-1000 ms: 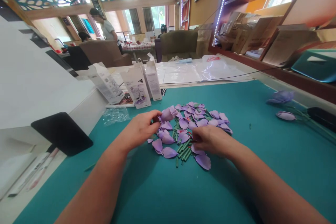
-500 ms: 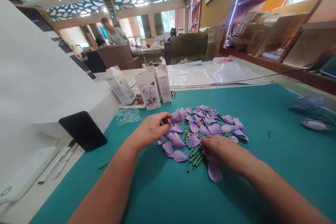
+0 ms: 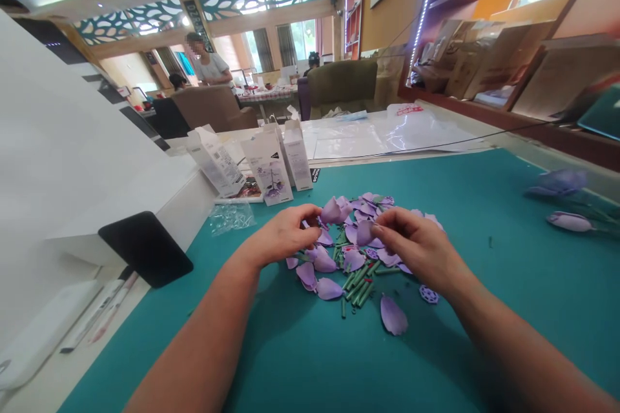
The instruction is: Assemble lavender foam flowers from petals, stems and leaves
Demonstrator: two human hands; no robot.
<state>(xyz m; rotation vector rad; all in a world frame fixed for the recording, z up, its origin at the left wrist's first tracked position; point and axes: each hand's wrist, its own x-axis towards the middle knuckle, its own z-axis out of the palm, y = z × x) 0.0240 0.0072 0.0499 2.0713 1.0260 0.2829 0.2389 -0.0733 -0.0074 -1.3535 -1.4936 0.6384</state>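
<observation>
My left hand [image 3: 290, 232] is closed round the near side of a partly built purple flower head [image 3: 335, 210], its cupped petals tilted to the right. Between the thumb and fingers of my right hand [image 3: 414, 242] is a single purple petal [image 3: 364, 233], a little to the right of the flower head and apart from it. Below both hands spreads a pile of loose purple petals [image 3: 323, 259] and short green stem pieces [image 3: 359, 285]. One petal [image 3: 393, 315] lies by itself nearest me. A purple openwork disc [image 3: 429, 294] rests under my right forearm.
White printed boxes [image 3: 267, 168] and a crumpled clear bag [image 3: 231, 217] stand behind to the left, near a black tablet-like panel [image 3: 145, 248]. Finished-looking purple flowers [image 3: 570, 221] lie at the right of the green mat [image 3: 523, 310]. A person [image 3: 210, 68] stands far back.
My right hand has risen from the stem pieces and come up beside the flower head with a petal in its fingers. The openwork disc now shows. My left hand keeps its hold.
</observation>
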